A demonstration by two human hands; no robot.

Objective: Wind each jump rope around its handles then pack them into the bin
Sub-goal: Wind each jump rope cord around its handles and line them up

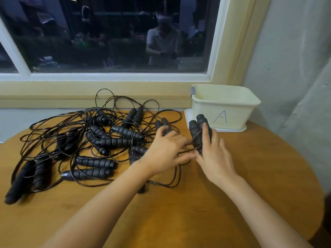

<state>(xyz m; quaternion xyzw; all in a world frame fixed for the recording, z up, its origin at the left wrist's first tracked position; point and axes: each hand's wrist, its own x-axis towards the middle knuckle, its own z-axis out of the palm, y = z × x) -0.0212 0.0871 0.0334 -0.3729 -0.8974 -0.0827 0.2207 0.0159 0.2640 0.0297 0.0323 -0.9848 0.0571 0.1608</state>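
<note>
Bare left hand (pixel 165 153), bare right hand (pixel 215 159), bare forearms (pixel 100 208)

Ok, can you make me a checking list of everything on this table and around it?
Surface: round brown wooden table.
Job's things: tangled pile of black foam-handled jump ropes, on the left; cream plastic bin marked A, at the back right, no rope seen inside.
Clutter: flat white tray or lid under the bin.
Grips: right hand holds a pair of black handles together; left hand seems to pinch their thin black cord.
Cables: nothing seen besides the rope cords.
Surroundings: dark window behind; grey wall on the right.
</note>
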